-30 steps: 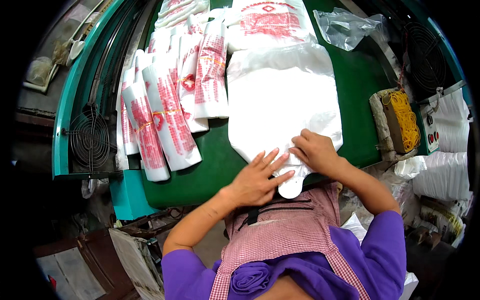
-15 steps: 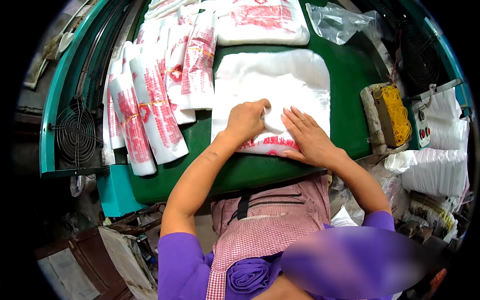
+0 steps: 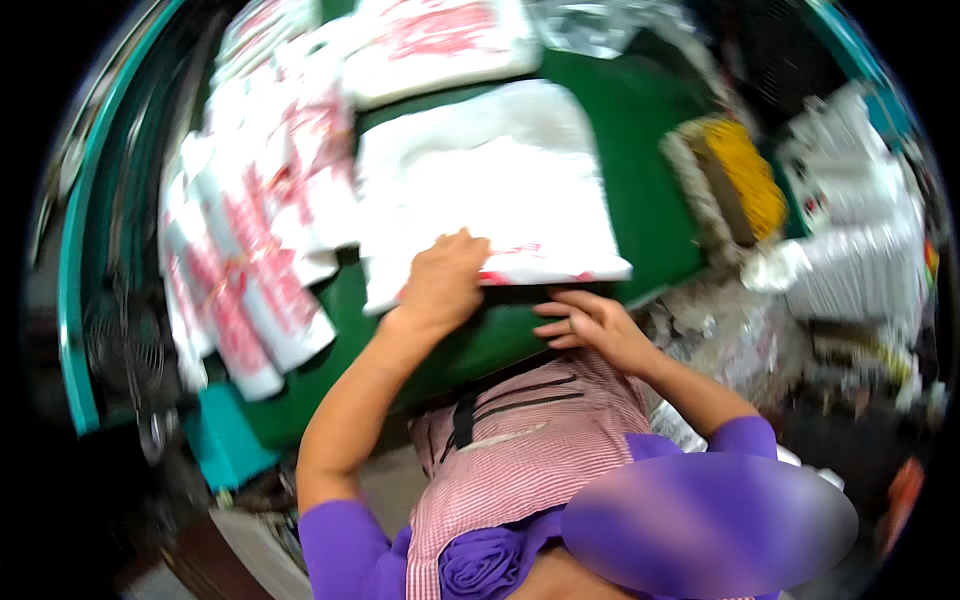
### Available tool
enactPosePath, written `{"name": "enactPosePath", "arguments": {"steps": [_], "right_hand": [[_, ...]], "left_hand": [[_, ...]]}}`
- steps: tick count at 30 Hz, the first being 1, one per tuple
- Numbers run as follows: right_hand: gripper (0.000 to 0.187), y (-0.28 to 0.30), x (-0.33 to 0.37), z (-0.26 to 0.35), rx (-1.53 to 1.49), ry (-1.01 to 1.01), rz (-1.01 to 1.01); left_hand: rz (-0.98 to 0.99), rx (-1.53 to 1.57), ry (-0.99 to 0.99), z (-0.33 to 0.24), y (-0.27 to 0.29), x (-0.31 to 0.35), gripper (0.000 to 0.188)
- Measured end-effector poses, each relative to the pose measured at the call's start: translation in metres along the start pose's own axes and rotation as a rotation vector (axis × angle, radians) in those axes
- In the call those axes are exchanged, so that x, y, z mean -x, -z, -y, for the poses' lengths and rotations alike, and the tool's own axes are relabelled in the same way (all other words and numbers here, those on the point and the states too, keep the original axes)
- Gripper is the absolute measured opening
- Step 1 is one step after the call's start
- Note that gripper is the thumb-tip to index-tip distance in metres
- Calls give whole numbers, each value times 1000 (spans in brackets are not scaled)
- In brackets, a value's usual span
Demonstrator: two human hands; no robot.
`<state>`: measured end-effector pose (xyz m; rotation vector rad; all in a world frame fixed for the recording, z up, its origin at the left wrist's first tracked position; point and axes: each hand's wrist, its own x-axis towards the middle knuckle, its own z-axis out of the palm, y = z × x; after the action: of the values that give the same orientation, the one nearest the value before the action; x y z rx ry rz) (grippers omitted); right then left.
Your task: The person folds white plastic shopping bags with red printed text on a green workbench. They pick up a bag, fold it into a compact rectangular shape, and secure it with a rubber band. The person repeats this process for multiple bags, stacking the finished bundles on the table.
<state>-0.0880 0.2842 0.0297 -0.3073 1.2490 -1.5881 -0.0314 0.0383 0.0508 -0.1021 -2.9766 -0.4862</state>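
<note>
A flat stack of white plastic bags (image 3: 480, 180) with red print along its near edge lies on the green tabletop (image 3: 640, 170). My left hand (image 3: 445, 280) is at the stack's near edge, its fingers curled closed over that edge; the thumb is not clearly seen. Just off the near edge, over the table's front, my right hand (image 3: 595, 330) holds nothing, with its fingers loosely bent and apart. To the left lie several rolled bundles of red-printed bags (image 3: 245, 260), some tied with yellow bands. Motion blurs the picture.
Another stack of printed bags (image 3: 440, 45) sits beyond the first. Clear plastic film (image 3: 590, 25) lies at the back. On the right is a box of yellow rubber bands (image 3: 745, 180), with hanging white bags (image 3: 860, 250) past it. A teal frame (image 3: 75, 300) borders the left.
My right hand has come off the stack toward me. My left hand has moved from the stack's middle to its near edge. The view has shifted and tilted.
</note>
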Motion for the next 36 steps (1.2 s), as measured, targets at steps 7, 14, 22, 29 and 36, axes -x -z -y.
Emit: {"name": "enactPosePath", "arguments": {"steps": [7,14,22,29,36], "right_hand": [[45,57,-58,34,-405,101,9],[47,55,-54,-3,1081,1017,411],[39,67,-103,40,1616,1042,706],[46,50,-52,62,1060,503,340],[57,1,6,40,1721,560,265]], "left_hand": [[345,289,-279,7,28,34,31],[819,317,253,19,48,15,31],[234,-202,-424,-35,91,-36,25],[526,248,18,-10,50,-4,57],[567,76,-107,-40,42,47,80]]}}
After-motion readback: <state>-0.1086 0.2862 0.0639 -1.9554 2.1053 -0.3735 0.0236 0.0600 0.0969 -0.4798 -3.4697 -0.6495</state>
